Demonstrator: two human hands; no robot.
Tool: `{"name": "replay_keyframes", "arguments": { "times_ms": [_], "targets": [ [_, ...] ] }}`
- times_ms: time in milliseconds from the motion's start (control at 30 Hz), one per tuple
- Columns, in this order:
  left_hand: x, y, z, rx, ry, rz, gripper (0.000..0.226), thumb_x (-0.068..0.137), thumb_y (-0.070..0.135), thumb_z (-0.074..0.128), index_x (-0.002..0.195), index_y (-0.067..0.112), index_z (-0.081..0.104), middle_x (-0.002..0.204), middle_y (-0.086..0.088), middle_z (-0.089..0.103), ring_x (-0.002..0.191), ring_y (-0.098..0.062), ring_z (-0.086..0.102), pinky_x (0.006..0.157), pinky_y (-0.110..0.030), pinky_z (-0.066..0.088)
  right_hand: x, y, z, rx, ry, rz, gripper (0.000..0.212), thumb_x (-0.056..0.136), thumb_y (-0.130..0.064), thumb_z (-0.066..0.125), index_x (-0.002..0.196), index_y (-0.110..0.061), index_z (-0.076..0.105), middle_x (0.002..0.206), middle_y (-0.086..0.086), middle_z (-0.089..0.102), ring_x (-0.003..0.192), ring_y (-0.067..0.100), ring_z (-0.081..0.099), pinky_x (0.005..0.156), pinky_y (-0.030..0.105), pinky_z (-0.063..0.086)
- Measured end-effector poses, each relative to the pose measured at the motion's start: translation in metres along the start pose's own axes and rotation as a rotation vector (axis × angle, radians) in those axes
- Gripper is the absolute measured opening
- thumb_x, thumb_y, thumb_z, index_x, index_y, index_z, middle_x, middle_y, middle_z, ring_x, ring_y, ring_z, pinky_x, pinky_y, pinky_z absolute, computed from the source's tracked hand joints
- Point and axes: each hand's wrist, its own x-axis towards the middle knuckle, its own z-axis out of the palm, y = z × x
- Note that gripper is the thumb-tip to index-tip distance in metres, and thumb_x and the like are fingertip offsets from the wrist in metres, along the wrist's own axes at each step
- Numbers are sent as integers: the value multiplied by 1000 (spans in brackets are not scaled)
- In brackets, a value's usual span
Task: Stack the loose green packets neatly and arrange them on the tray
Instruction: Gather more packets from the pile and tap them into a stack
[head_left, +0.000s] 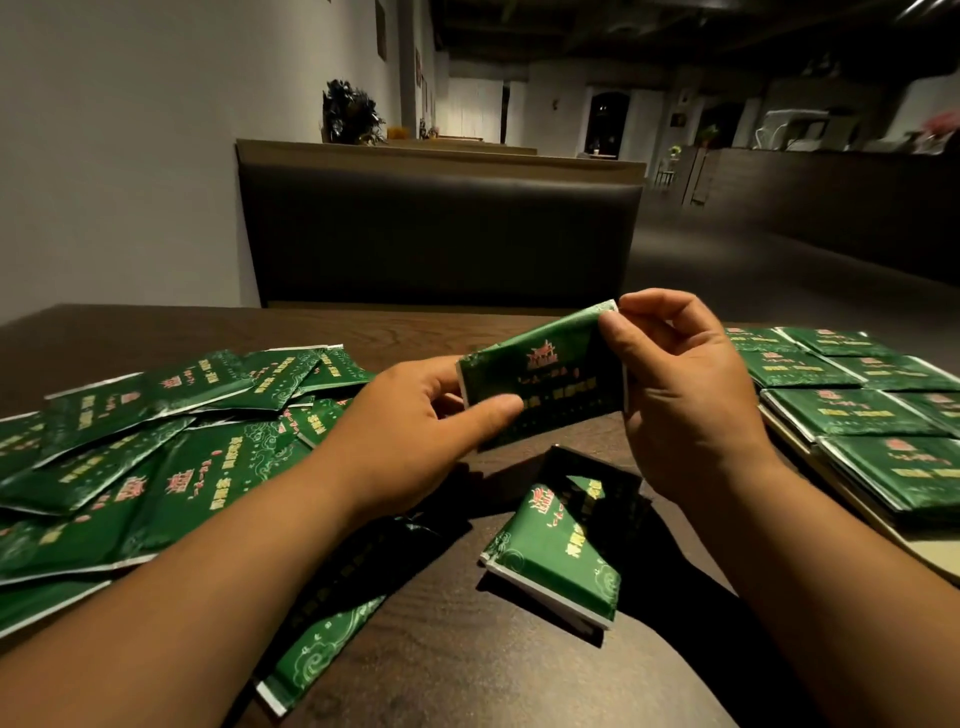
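Observation:
Both hands hold one green packet (545, 374) with red and gold print, lifted above the table's middle. My left hand (415, 431) pinches its lower left edge with thumb on top. My right hand (680, 395) pinches its upper right corner. A small neat stack of folded packets (556, 556) lies on the table just below the hands. Several loose packets (156, 447) sprawl in an untidy heap on the left. On the right, a pale tray (930, 556) carries several packets in tidy rows (852, 410).
The dark wooden table (467, 649) runs under everything. One more packet (322, 649) lies under my left forearm near the front edge. A dark padded bench back (436, 234) stands beyond the table's far edge.

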Motion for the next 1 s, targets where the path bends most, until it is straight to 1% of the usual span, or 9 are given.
{"name": "replay_keyframes", "arguments": {
  "times_ms": [133,233,333,400,467,600,700,867,1000],
  "targets": [
    [-1,7,4,-153,-24,16,16,98,37,63,99,30,77,87,16,77,77,4,69,69,-15,51,4,-4,-7,-66,-52,47,39,75,-22,78,109,-14,61,93,2,70,91,18,72,80,34,60],
    [-3,13,6,-323,-71,-40,8,94,28,70,97,24,76,85,0,77,67,-7,65,58,-22,47,10,-7,-16,-217,-147,237,36,83,-16,78,116,-11,63,112,13,70,102,30,73,72,38,60],
    [-2,16,-1,-370,-256,-178,41,83,32,79,119,22,62,96,-11,78,61,-16,66,48,-24,46,16,-9,-24,-333,-221,466,37,83,-8,79,118,-12,67,122,22,67,102,38,73,71,42,59],
    [-2,19,-6,-308,-409,-272,48,83,37,78,123,23,55,95,-16,79,52,-15,61,47,-26,44,16,-14,-27,-408,-295,593,39,80,-6,80,117,-10,67,118,22,70,96,35,74,66,39,60],
    [-2,17,-6,-214,-489,-313,40,88,39,75,118,19,59,89,-14,79,54,-17,64,49,-29,44,15,-18,-29,-514,-396,665,37,79,-8,81,114,-7,69,111,19,73,91,31,75,65,36,60],
    [-6,18,0,42,-546,-256,36,84,49,79,89,15,69,73,-6,75,61,-20,69,56,-32,54,9,-21,-25,-890,-481,572,27,77,-20,88,102,-13,79,95,7,80,82,18,78,70,32,59],
    [-10,22,4,240,-492,-273,49,73,62,83,88,18,66,75,-3,75,60,-15,71,61,-34,58,8,-21,-22,-1084,-443,527,34,66,-38,94,94,-26,81,95,0,78,89,16,75,75,35,61],
    [-12,25,10,266,-496,-312,55,73,63,83,96,17,65,73,0,77,56,-9,69,58,-30,57,6,-28,-21,-1160,-505,594,57,55,-54,92,103,-28,74,103,2,76,93,19,74,90,44,62],
    [-10,25,10,258,-514,-336,55,73,63,82,98,16,67,75,0,78,59,-12,69,62,-31,58,4,-31,-20,-1086,-499,672,67,53,-39,96,112,-22,68,105,8,75,90,23,77,86,41,63]
  ]
}}
